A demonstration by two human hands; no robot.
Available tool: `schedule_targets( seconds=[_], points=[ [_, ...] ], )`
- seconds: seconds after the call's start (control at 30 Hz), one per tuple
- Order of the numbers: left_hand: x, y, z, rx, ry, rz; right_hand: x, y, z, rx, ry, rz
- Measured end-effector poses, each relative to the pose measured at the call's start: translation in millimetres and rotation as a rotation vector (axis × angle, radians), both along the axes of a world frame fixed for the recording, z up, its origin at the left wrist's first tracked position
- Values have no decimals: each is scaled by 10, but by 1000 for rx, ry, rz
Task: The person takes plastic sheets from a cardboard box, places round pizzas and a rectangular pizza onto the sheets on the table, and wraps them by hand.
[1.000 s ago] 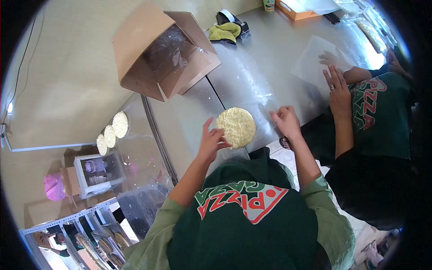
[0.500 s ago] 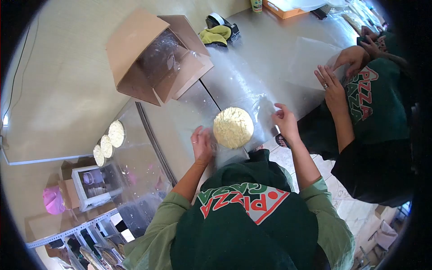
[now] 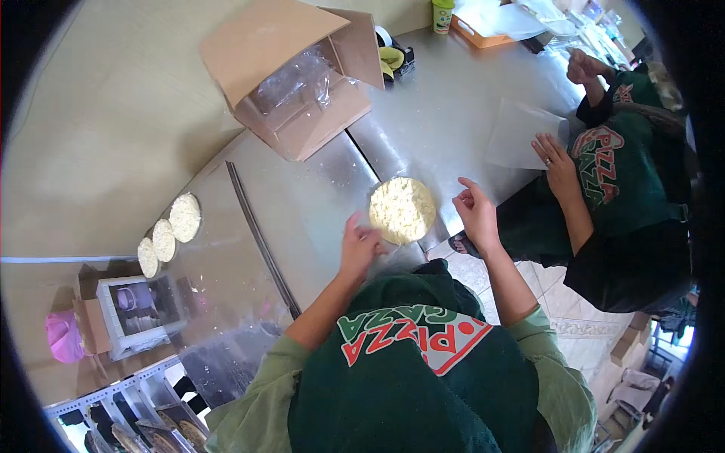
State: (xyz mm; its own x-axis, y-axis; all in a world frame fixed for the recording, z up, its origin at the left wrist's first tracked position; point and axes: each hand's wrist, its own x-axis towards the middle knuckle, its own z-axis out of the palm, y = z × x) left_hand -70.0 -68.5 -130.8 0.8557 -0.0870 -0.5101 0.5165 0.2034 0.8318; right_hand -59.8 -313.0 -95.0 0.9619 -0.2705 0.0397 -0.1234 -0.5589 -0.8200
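A round base covered with pale shredded topping (image 3: 402,211) lies on the steel table in front of my body. Beside its left edge is my left hand (image 3: 359,245), its fingers apart and slightly blurred, holding nothing that I can make out. To the right of the round base, my right hand (image 3: 475,208) hovers with thumb and fingers apart and nothing between them. A gap separates it from the base.
An open cardboard box (image 3: 302,83) with clear plastic inside stands at the back. Three topped rounds (image 3: 185,217) lie at the left. Co-workers stand at the right, one with a hand (image 3: 560,170) by a translucent sheet (image 3: 521,136). An orange tray (image 3: 476,36) is farther back.
The view has shifted. My left hand has moved away from the topping and back to its edge, while my right hand stays at the right. A co-worker's hand has left the sheet.
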Motion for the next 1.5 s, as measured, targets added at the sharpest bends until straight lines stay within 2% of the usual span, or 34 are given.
schedule_targets(
  seconds=[0.03, 0.1, 0.17, 0.2, 0.3, 0.33, 0.43, 0.57, 0.7, 0.73, 0.87, 0.93, 0.97, 1.03, 1.07, 1.1, 1.17, 1.23, 1.3, 1.33, 1.43, 1.5],
  points=[
    [104, -190, 34, -13, -56, -53, 10, 40, 32, 6, -6, 23],
    [288, -477, -190, -94, -12, -80, 21, 149, 109, 19, -25, 73],
    [392, -620, -276, -73, 69, -114, -14, 316, 96, 11, -18, 163],
    [421, -660, -288, -62, 113, -135, -44, 392, 23, -22, -96, 243],
    [503, -477, -232, -383, 291, -214, -189, 573, -179, -245, -174, 433],
    [509, -440, -272, -263, 262, -170, -234, 639, -154, -292, -103, 478],
    [710, -291, -203, -203, 195, -175, -291, 723, -387, -342, -208, 619],
    [991, -256, -278, 168, -170, -245, -301, 719, -425, -425, -168, 780],
    [1121, -142, -194, 1024, -563, -292, -178, 664, -343, -426, -97, 892],
    [1113, -105, -290, 1173, -694, -238, -159, 651, -407, -411, -103, 900],
    [1074, -20, -404, 1183, -689, -115, -76, 564, -314, -310, -97, 1017],
    [1041, 12, -409, 1150, -672, -41, 42, 446, -212, -143, 119, 882],
    [996, 39, -415, 1184, -680, 81, 118, 376, -199, -61, 218, 815],
    [873, 117, -425, 1243, -698, 341, 331, 243, -257, -105, 72, 442],
    [742, 108, -408, 1069, -425, 431, 453, 204, -320, -146, 9, 303],
    [571, 58, -387, 879, -164, 510, 575, 194, -260, -78, 180, 313],
    [268, -11, -373, 329, 219, 500, 785, 172, -116, 49, 525, 330],
    [182, -302, -359, 113, 175, 574, 906, 151, -196, 18, 539, 425],
    [340, -494, -310, 57, 179, 504, 971, 117, -193, -29, 505, 460],
    [442, -600, -185, 28, 183, 467, 1014, 43, -194, 15, 461, 355],
    [790, -972, 340, 268, -55, 274, 1265, -448, -256, 78, 359, 116],
    [1212, -852, 450, 805, -513, 245, 1474, -815, -302, 56, 244, 36]
  ],
)
